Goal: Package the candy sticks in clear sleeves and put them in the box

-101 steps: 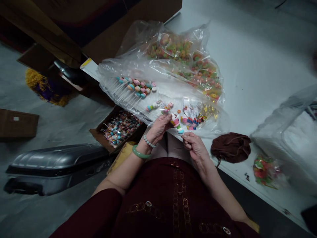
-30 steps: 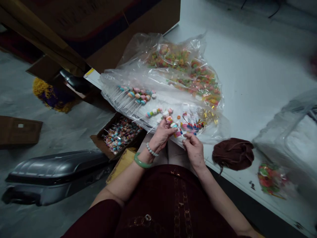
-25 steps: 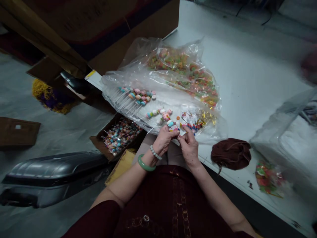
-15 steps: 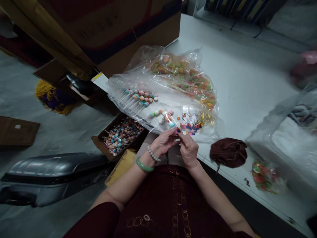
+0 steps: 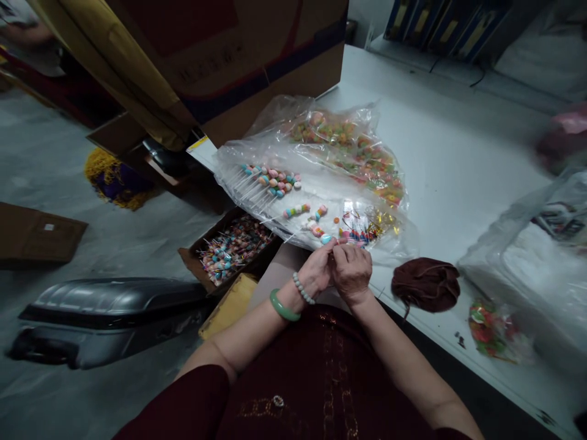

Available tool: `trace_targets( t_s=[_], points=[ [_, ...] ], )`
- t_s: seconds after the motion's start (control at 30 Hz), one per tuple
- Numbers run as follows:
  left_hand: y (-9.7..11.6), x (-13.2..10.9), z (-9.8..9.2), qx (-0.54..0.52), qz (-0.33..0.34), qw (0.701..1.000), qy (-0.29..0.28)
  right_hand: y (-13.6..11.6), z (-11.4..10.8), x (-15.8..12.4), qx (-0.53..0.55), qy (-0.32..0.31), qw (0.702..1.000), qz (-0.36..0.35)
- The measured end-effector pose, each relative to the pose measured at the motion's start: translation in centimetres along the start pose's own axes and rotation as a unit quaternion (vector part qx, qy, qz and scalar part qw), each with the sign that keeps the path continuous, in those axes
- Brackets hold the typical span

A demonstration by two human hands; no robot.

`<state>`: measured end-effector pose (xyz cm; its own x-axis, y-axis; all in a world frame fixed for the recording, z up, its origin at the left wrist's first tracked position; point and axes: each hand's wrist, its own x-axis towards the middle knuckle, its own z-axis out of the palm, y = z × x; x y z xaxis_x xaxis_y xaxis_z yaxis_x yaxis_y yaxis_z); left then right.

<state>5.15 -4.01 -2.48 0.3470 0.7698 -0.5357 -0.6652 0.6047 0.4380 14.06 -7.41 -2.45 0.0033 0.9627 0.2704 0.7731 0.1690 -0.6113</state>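
My left hand point(image 5: 317, 269), with a beaded bracelet and a green bangle, meets my right hand point(image 5: 352, 267) at the table's near edge. The fingers of both are pinched together on something small that they mostly hide. Just beyond them, candy skewers point(image 5: 298, 211) lie on a clear plastic sheet point(image 5: 257, 153). A bunch of candy sticks point(image 5: 275, 182) is at its left. Small red and blue pieces point(image 5: 360, 236) and gold twist ties point(image 5: 384, 221) lie right of the skewers. Farther back, gummy candies point(image 5: 325, 131) are under the plastic.
An open box point(image 5: 188, 255) of wrapped candy sticks stands below the table's left edge, near a grey suitcase point(image 5: 110, 305). A large carton point(image 5: 275, 85) is at the back left. On the white table point(image 5: 440, 153) lie a brown pouch point(image 5: 425, 284) and a candy bag point(image 5: 488, 327).
My hands have drawn closer together, and the small red and blue piece between my fingertips is now hidden. The whole view has shifted slightly.
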Motion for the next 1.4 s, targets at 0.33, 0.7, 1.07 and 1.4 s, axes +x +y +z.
trace_targets(
  t_s=[0.33,0.7,1.07,1.4],
  points=[
    [2.6,-3.9,-3.2,0.226,-0.019,0.961,-0.157,1.1,0.7,-1.5,0.557,-0.228,0.713,0.36],
    [1.3,-2.5,-3.5,0.298,-0.016,0.954,-0.031,-0.9,1.1,2.7,0.51,-0.041,0.79,0.338],
    [3.7,-0.2,-6.4,0.295,0.219,0.917,0.155,5.1,2.6,9.1,-0.034,-0.006,0.987,0.156],
    [4.4,-0.2,-5.1,0.214,0.1,0.957,0.168,3.5,1.3,7.0,0.214,-0.086,0.968,0.097]
  ],
)
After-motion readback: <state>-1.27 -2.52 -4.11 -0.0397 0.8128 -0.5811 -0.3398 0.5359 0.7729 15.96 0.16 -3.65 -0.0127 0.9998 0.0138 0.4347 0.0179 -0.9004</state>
